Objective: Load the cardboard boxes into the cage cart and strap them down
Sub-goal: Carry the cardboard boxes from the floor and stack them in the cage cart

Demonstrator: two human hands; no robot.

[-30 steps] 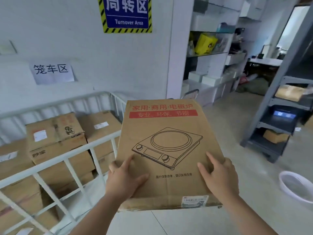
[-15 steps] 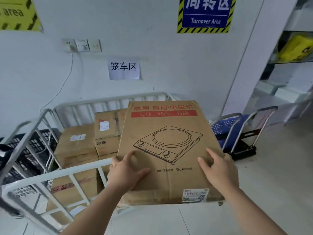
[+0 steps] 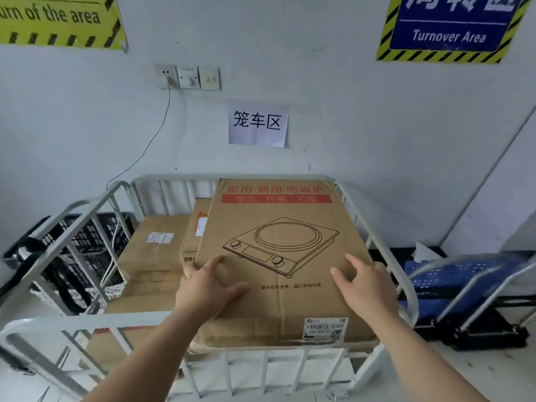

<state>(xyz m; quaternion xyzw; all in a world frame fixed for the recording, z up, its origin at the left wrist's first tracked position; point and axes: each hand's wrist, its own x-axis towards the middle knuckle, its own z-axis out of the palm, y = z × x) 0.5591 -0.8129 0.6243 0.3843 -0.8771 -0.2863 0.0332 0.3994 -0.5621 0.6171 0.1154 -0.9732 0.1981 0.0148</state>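
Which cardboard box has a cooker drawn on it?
The big flat box held by the left hand and right hand over the cage cart; the others show only labels.

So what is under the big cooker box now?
Under the cooker box, held by left hand and right hand, only the cage cart rail shows; whatever lies beneath is covered.

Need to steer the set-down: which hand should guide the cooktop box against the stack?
Left. The left hand grips the cooktop box on the side facing the stacked boxes; the right hand holds the side by the cart rail.
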